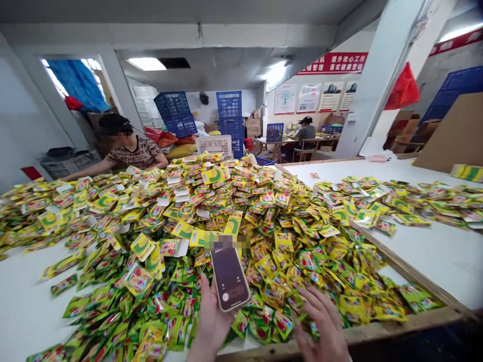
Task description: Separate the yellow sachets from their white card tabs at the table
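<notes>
- Head view: the person's left hand (210, 322) is closed around a smartphone (229, 278), gripping its lower end and holding it upright, with the dark screen facing the camera.
- The right hand (321, 324) is open, its fingers (313, 301) spread and curved at the near edge of the pile; whether they touch the packets cannot be told.
- A large heap of yellow-green foil sachets (226, 211) lies directly ahead, spread across a white table (33, 296) and reaching the phone and both hands.
- A wooden rail (339, 337) runs along the table's near edge, and some sachets lie close to it.
- A second white table (426, 256) stands to the right, with a looser band of the same sachets (396, 203) across it.
- A co-worker (132, 151) sits on the far side of the heap, forearms resting on the table – well apart from the person's own hands.
- Farther back, another person (305, 134) sits at a desk (275, 143).
- Stacked blue plastic crates (230, 113) stand beyond the heap, with a white crate (214, 146) in front of them.
- A red banner (332, 63) runs along the back wall above posters (309, 98).
</notes>
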Motion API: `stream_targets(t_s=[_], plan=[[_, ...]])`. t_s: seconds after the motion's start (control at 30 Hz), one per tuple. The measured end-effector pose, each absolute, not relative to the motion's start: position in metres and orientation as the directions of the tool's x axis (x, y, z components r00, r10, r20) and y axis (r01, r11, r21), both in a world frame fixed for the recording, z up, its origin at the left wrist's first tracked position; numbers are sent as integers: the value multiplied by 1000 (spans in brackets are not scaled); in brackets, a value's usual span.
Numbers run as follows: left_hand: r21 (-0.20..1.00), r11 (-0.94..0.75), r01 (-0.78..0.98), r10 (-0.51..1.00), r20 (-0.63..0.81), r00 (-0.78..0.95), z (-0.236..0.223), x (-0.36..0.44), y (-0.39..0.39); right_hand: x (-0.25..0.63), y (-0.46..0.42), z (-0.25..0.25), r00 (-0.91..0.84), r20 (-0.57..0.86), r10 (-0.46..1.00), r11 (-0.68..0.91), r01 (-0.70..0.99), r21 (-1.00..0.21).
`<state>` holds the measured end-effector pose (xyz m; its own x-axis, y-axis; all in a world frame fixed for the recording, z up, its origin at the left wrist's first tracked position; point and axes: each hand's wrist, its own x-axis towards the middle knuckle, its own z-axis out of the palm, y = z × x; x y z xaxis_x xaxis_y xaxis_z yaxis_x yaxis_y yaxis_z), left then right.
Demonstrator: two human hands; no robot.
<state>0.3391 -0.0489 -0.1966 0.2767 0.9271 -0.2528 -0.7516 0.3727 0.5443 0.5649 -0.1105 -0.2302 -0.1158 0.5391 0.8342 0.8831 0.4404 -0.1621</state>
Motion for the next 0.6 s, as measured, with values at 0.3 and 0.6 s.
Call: stream_targets(t_s=[0.3, 0.6], plan=[[361, 455, -814, 888, -253, 384, -183, 356, -56, 477, -86, -216, -557, 737, 383, 658, 724, 205], [454, 353, -818, 927, -291, 238, -186, 358, -43, 525, -90, -198, -391, 772, 502, 482, 867, 126]])
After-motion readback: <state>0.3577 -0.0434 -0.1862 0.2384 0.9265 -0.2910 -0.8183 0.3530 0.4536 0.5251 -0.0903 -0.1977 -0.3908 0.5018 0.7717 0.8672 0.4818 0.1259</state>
